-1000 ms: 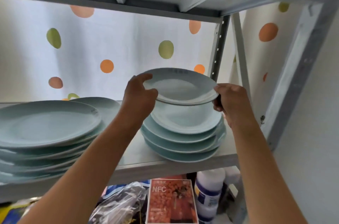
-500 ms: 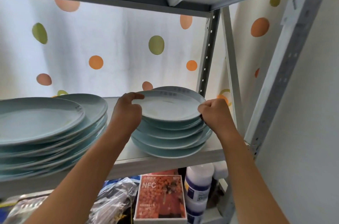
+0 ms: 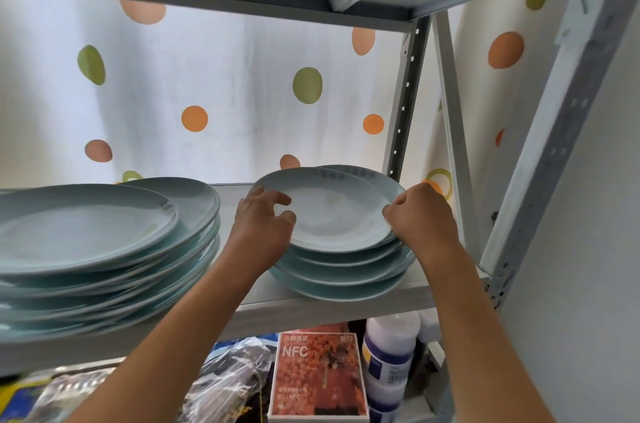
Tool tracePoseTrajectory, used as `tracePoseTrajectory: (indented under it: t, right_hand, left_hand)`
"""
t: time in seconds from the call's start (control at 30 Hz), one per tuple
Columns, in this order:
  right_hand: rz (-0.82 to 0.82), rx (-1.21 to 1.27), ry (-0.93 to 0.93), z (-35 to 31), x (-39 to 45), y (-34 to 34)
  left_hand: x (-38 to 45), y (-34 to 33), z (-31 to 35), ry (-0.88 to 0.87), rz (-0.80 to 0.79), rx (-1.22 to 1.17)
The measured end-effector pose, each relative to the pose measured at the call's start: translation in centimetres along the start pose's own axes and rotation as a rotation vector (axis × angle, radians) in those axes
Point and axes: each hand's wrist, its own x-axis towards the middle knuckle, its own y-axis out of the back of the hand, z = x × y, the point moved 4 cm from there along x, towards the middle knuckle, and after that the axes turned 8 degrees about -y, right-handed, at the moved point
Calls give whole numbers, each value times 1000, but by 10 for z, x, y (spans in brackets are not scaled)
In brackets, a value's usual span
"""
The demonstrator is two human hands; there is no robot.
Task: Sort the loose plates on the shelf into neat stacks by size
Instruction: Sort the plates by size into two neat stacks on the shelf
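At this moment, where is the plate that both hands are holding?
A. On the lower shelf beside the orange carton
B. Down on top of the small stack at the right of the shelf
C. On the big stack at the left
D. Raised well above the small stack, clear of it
B: the top plate lies on the small stack at the right, with the left hand and right hand gripping its opposite rims.
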Motion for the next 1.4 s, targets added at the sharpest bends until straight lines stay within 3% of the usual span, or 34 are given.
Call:
tracePoseTrajectory:
  t: [0.17, 0.27, 0.4, 0.63, 0.8, 1.0, 1.13, 1.4]
  right_hand:
    - [123, -69, -17, -11, -7, 6]
    - [183, 120, 33, -25, -15, 9]
    - [123, 343, 125, -60, -28, 1]
    - [-19, 598, 174, -112, -47, -24]
    - [-84, 767, 167, -142, -67, -43]
    - [-241, 966, 232, -178, -103, -67]
    - [-310, 972, 246, -190, -116, -86]
    - [-349, 987, 219, -198, -125, -113]
  left_hand:
    - [-2, 4, -1, -19, -39, 101]
    - [-7, 10, 9, -129, -16, 177]
    - [-10, 26, 29, -339, 32, 187]
    - [-9, 70, 34, -406, 132, 118]
    - [-21, 115, 34, -475, 183, 206]
    - [-27, 187, 19, -452, 261, 285]
    - [-34, 228, -9, -410, 288, 315]
    - [-57, 256, -91, -189, 370, 126]
